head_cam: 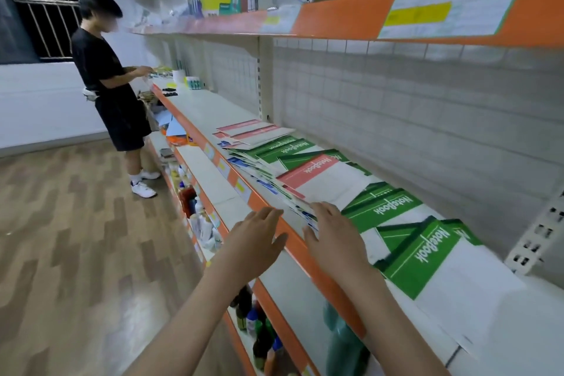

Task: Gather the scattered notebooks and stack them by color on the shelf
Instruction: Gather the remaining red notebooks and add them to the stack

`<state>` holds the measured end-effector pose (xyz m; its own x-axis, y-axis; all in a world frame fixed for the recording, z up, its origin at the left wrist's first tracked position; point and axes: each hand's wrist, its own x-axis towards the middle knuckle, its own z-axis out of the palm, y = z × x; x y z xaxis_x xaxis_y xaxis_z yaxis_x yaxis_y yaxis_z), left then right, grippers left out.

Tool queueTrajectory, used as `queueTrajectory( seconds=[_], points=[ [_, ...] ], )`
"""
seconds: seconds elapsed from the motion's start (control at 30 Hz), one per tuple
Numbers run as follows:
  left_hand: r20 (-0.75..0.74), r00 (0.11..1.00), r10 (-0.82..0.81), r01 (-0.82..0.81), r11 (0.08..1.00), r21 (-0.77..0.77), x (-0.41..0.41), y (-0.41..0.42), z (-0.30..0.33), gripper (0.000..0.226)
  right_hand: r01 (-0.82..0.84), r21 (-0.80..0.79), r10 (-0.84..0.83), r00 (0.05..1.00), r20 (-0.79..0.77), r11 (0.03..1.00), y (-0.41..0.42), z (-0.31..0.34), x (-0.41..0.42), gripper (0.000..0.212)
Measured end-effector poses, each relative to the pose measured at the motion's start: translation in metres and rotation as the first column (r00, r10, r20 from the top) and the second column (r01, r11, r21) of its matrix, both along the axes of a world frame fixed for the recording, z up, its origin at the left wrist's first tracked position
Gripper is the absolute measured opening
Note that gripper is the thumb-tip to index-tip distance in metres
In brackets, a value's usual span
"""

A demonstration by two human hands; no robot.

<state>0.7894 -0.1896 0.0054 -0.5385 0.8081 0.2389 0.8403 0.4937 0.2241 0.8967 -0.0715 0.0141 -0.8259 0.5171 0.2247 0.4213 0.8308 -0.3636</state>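
Observation:
Notebooks lie scattered and overlapping along the white shelf [213,110] with the orange front edge. Green notebooks [424,256] lie nearest me, another green one [384,207] beyond, and more green ones [283,148] farther along. A red notebook [317,172] lies in the middle and more red ones [253,130] at the far end. Blue-edged notebooks [244,163] stick out near the shelf front. My left hand [256,241] hovers flat over the shelf's orange edge, fingers straight. My right hand [332,236] is flat too, its fingertips at the edge of the notebook pile.
Another person [113,82] in black stands at the far end of the shelf. Lower shelves hold bottles [189,198] and packets. An upper shelf [351,18] with an orange front hangs overhead. A wire grid backs the shelf. Wooden floor lies to the left.

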Motion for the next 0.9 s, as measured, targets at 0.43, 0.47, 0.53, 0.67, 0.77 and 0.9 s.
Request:
queueTrajectory(
  seconds=[0.43, 0.47, 0.53, 0.67, 0.77, 0.9],
  points=[
    [0.001, 0.966, -0.258, 0.257, 0.962, 0.090, -0.117, 0.077, 0.003, 0.047, 0.249, -0.015, -0.249, 0.968, -0.038, 0.968, 0.040, 0.002, -0.090, 0.046],
    [-0.001, 0.962, -0.275, 0.274, 0.958, 0.084, -0.128, 0.084, 0.005, 0.047, 0.264, -0.023, -0.265, 0.964, -0.032, 0.964, 0.043, 0.002, -0.099, 0.046],
    [-0.005, 0.953, -0.303, 0.303, 0.952, 0.047, -0.149, 0.095, 0.008, 0.049, 0.317, -0.042, -0.318, 0.948, -0.025, 0.947, 0.050, 0.003, -0.116, 0.045],
    [-0.003, 0.930, -0.368, 0.368, 0.929, 0.027, -0.181, 0.115, 0.008, 0.047, 0.414, -0.053, -0.416, 0.909, -0.029, 0.909, 0.061, 0.000, -0.143, 0.035],
    [-0.019, 0.916, -0.401, 0.401, 0.916, -0.001, -0.194, 0.129, 0.004, 0.041, 0.458, -0.062, -0.461, 0.886, -0.049, 0.887, 0.067, -0.007, -0.158, 0.029],
    [0.005, 0.894, -0.449, 0.449, 0.894, 0.003, -0.202, 0.145, -0.001, 0.034, 0.533, -0.064, -0.536, 0.842, -0.066, 0.844, 0.074, -0.017, -0.168, 0.027]
  ],
)
